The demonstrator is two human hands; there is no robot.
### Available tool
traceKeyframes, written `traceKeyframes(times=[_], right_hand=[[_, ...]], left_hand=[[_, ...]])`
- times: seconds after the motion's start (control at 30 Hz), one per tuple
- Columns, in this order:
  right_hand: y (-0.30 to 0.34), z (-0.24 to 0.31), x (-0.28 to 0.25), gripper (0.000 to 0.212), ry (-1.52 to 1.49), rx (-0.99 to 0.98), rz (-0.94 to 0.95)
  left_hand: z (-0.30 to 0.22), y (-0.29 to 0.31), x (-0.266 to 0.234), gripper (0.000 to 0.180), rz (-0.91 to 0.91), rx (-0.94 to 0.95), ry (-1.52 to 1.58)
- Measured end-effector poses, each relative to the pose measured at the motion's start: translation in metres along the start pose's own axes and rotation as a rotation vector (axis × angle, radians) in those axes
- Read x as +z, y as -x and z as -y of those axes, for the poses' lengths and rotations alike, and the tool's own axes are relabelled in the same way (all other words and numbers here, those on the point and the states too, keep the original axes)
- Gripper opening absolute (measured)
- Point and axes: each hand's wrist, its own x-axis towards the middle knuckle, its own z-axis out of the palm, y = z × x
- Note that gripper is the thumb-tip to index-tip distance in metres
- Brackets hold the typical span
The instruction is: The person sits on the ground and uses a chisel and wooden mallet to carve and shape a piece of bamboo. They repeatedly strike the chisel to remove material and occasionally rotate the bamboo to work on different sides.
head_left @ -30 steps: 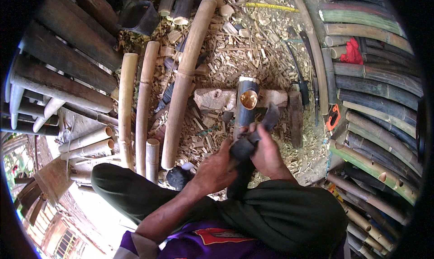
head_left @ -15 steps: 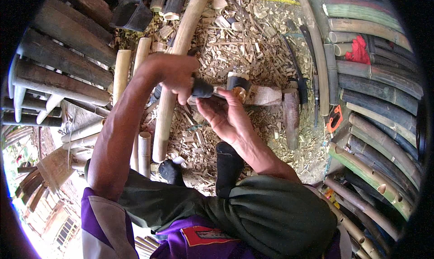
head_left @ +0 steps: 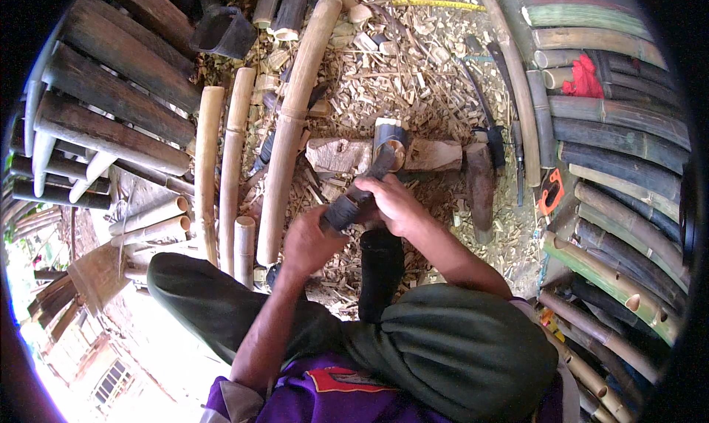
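Two hands on one dark tool (head_left: 358, 194), nr short bamboo pc (head_left: 390, 132)

L hand (head_left: 312, 240): fingers clenched round wrapped handle (head_left: 341, 213), low end of tool. R hand (head_left: 399, 205): fingers grasping same tool farther up, thumb laid over it. Tool held at a slant, far end up & to R, in front of the bamboo pc; contact w/ it can't be told.

Bamboo pc: dark skin, pale cut end, opening in its side w/ pale inner wall. Sits at mid-view, btwn the two visible stretches of a rough wood block (head_left: 436, 155) lying crosswise. Second wood pc (head_left: 480, 194) at block's R end, lengthwise.

Ground: wood chips (head_left: 399, 76) all over. Dark-covered foot (head_left: 380, 275) just below hands; knees bent, dark trousers (head_left: 465, 349).

L side: long pale bamboo pole (head_left: 295, 120), shorter lengths beside it; dark bucket (head_left: 224, 35) up top.

R side: stacked bamboo (head_left: 620, 151), mixed dark/green/tan; red cloth (head_left: 583, 79) on it; orange handle (head_left: 551, 192) nr stack's inner edge. Yellow tape measure (head_left: 436, 4) stretched out, far end.
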Motion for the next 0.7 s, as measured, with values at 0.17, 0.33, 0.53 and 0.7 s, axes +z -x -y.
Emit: traceKeyframes(times=[0.17, 0.33, 0.53, 0.7], right_hand=[[0.001, 0.009, 0.04, 0.023, -0.448, -0.102, 0.034], [0.009, 0.008, 0.041, 0.028, -0.828, -0.168, 0.31], [0.094, -0.012, 0.036, 0.022, -0.503, -0.353, 0.028], [0.108, -0.059, -0.066, 0.034, 0.655, -0.636, -0.699]], left_hand=[[-0.037, -0.041, -0.066, 0.031, -0.097, 0.137, -0.574], [-0.092, -0.038, -0.074, 0.012, -0.118, 0.447, -0.915], [-0.101, 0.026, -0.036, 0.037, 0.571, 0.36, -0.789], [-0.103, 0.039, 0.026, 0.034, 0.434, 0.715, -0.386]])
